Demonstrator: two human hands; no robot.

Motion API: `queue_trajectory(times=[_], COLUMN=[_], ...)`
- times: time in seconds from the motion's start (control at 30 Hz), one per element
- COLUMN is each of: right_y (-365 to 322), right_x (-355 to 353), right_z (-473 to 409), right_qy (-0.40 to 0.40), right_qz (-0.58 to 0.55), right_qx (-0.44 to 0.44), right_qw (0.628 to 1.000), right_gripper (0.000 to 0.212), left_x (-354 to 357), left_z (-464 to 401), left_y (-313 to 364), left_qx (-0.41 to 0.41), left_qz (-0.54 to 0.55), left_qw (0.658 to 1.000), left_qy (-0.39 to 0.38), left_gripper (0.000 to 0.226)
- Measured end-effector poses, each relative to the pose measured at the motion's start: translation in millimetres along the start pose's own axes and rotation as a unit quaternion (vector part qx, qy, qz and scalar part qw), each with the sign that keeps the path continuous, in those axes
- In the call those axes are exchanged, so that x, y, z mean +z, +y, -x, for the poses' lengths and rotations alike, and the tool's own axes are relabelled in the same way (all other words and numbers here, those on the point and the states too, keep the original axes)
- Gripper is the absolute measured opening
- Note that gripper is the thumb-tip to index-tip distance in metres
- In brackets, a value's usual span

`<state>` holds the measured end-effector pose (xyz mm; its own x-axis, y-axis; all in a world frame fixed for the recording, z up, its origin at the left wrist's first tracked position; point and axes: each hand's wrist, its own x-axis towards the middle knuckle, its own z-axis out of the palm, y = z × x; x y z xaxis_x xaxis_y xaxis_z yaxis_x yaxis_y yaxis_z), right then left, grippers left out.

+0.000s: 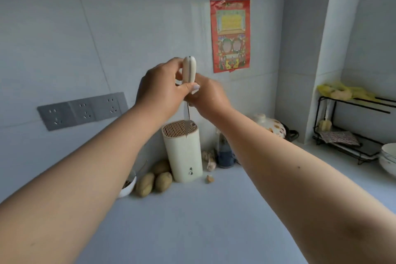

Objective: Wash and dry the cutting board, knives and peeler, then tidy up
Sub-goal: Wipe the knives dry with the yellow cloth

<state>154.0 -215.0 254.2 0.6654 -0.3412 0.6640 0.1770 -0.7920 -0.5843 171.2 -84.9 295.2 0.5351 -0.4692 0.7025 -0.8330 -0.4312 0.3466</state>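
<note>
Grey kitchen corner, tiled wall with a red poster (230, 35) and a strip of sockets (82, 110), pale table (192, 221) below. Both hands are up together over the cream knife block (184, 154), which stands back by the wall, I guess so it stays out of the working space. The left hand (159, 92) pinches the knife (189, 83) by its cream handle, thumb across the front, and the right hand (206, 96) sits just behind; whether it's gripping the handle too I can't tell. The blade hangs straight down with its tip right at the slotted top of the block, so holding it upright looks like lining it up to slide in. Potatoes (154, 181) and garlic (210, 162) sit beside the block, a rack (353, 135) off to the right. No cutting board or peeler in view.
</note>
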Motion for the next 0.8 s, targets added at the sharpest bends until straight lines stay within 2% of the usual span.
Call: queue_trajectory(times=[0.13,0.3,0.47,0.63,0.8], right_y=[-0.1,7.7,20.7,37.5,46.1], right_x=[37.0,61.4,80.1,94.8,102.6], right_z=[-29.5,-51.1,-64.8,-73.0,-76.4], right_qy=[0.002,-0.014,-0.018,-0.026,-0.04], right_qz=[-0.037,-0.06,-0.054,-0.046,-0.043], right_qx=[0.012,0.017,0.033,0.035,0.042], right_qw=[0.999,0.998,0.998,0.998,0.997], right_gripper=[0.028,0.018,0.035,0.018,0.024], left_x=[2.6,16.3,36.1,53.9,63.6], left_z=[-27.4,-47.2,-61.8,-67.3,-69.4], left_y=[-39.1,-73.7,-100.7,-119.2,-129.7], left_qx=[-0.009,-0.019,-0.018,-0.015,-0.016], left_qz=[-0.018,-0.018,-0.016,-0.011,-0.014], left_qw=[1.0,1.0,1.0,1.0,1.0], left_qy=[-0.002,0.005,0.003,0.005,0.003], left_gripper=[0.041,0.039,0.039,0.039,0.04])
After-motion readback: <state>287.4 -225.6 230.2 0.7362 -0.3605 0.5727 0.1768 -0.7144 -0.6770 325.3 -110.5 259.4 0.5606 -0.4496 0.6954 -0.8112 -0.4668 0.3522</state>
